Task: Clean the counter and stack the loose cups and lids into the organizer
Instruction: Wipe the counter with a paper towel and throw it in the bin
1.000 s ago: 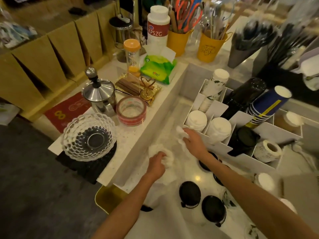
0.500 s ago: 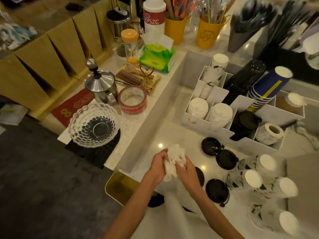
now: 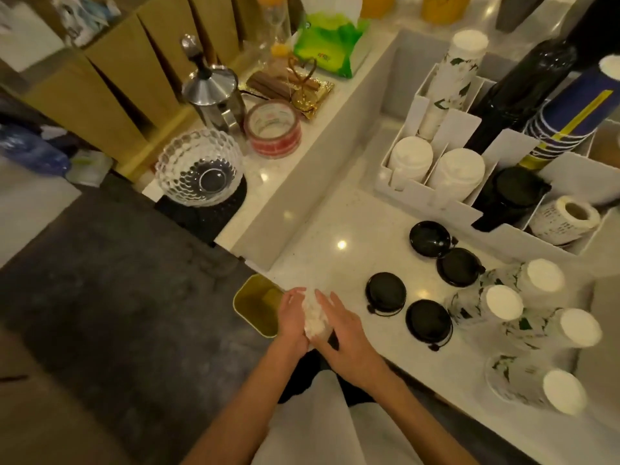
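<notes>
Both hands pressing a wadded tissue btwn palms.

Left hand [image 3: 291,317] & right hand [image 3: 342,330] clasp tissue [image 3: 314,318] at counter [image 3: 322,236] edge, above yellow bin [image 3: 256,303]; four black lids [image 3: 385,293] & loose cups [image 3: 486,305] lie nr organizer [image 3: 446,196].

White worktop [image 3: 335,223], faintly speckled. Crumpled tissue [image 3: 314,318], white, at 6 o'clock between the hands. Four loose lids [image 3: 385,293], glossy black, at 4 o'clock. Loose paper cups [image 3: 503,303], white with a green leaf-and-flower print and plain white bases, at 4 to 5 o'clock. Organizer [image 3: 459,129], white, at 2 o'clock, holding white lid stacks [image 3: 411,159], a black lid stack [image 3: 513,189], a floral-print cup stack [image 3: 459,58], a black cup stack [image 3: 523,92] and a navy cup stack [image 3: 570,115] with a yellow stripe. Bin [image 3: 256,303], olive-yellow, at 7 o'clock. Tape roll [image 3: 272,129], red and white, at 11 o'clock. Wipes pack [image 3: 332,45], green and white, at 12 o'clock. Glass bowl [image 3: 199,167], clear, bubble-textured, on a black mat [image 3: 204,216].
</notes>
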{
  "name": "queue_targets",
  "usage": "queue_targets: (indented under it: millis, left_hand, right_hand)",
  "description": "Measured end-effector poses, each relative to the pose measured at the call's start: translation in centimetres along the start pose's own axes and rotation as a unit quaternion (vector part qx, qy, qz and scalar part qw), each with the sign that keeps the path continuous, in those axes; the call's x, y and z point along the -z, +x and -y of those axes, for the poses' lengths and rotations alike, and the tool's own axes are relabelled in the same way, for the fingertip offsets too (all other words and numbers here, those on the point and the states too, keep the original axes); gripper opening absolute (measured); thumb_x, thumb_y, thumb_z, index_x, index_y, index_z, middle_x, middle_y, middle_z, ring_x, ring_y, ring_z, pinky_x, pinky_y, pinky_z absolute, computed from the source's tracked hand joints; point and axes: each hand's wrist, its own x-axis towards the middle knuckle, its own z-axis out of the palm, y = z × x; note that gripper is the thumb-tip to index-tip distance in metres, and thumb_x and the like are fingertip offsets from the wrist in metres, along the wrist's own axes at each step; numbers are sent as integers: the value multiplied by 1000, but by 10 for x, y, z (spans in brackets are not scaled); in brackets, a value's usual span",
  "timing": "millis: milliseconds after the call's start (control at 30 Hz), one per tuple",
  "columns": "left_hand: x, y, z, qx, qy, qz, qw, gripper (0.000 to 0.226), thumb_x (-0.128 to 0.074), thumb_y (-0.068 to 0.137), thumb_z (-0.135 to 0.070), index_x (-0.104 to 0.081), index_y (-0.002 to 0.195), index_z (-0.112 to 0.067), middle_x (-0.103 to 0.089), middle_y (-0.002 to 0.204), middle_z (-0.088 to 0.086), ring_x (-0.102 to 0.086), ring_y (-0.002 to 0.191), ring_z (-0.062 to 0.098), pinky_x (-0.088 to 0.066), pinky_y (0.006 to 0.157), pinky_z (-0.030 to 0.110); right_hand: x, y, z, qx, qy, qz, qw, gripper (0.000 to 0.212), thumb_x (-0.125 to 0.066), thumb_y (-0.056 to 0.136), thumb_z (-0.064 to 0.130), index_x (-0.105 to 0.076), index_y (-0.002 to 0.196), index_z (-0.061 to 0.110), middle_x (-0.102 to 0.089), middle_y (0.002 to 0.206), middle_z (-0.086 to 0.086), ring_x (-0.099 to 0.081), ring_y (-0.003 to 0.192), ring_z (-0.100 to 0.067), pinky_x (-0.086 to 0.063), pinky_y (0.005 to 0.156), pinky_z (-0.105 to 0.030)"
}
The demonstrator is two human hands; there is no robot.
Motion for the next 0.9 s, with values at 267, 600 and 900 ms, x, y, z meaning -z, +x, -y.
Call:
queue_targets:
  millis: [267, 600, 900]
  left_hand:
    - [100, -17, -3, 59, -209, 153, 964, 32, -45, 101, -21, -66, 120, -6, -66, 112, 20, -62, 105, 34, -46, 103, 49]
    - [253, 43, -5, -67, -8, -29, 997, 32, -56, 97, -4, -59, 127, -17, -61, 132, 18, -62, 116, 32, -54, 99, 48]
    - [302, 178, -29, -77, 35, 78, 993, 40, -69, 88, -10, -50, 116, -31, -47, 131, 10, -56, 117, 28, -56, 97, 46]
  right_hand:
    - [-55, 30, 46, -15, 24, 18, 999, 38, -62, 93, 16, -51, 130, 15, -55, 129, -4, -54, 119, -15, -45, 104, -31]
    - [-140, 135, 101, -124, -32, 324, 937, 69, -73, 86, 33, -37, 145, 38, -39, 142, 14, -42, 122, -3, -45, 85, -9]
    - [-234, 248, 60, -274, -2, 122, 954, 29, -70, 87, 18, -57, 113, 22, -63, 118, -5, -61, 100, -17, -52, 87, -34]
